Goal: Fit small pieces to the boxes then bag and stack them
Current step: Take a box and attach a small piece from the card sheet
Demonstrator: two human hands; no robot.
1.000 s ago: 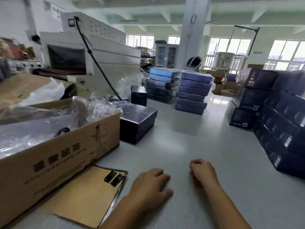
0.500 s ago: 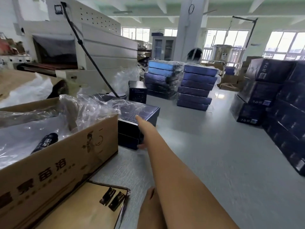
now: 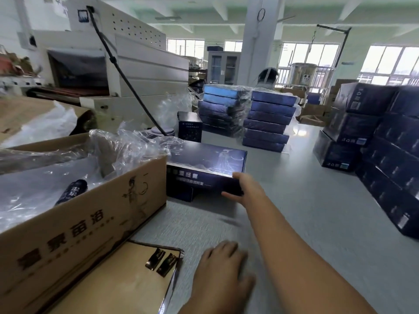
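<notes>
Now the right hand point(image 3: 246, 185) is gripping the dark blue box point(image 3: 204, 158) at its near corner, while the left hand point(image 3: 224, 268) is lying flat and relaxed on the table point(image 3: 317, 223).

Your nearest box point(image 3: 204, 159) is dark navy, with a pale figure and a thin crescent printed on its lid and pale lettering on its side. The carton point(image 3: 79, 223) on your left is plain brown, with dark characters and a line-drawn figure. The small pieces point(image 3: 162, 264) are black with gold glints, the sheet point(image 3: 102, 286) under them tan. Your tabletop point(image 3: 294, 223) is pale grey.
</notes>
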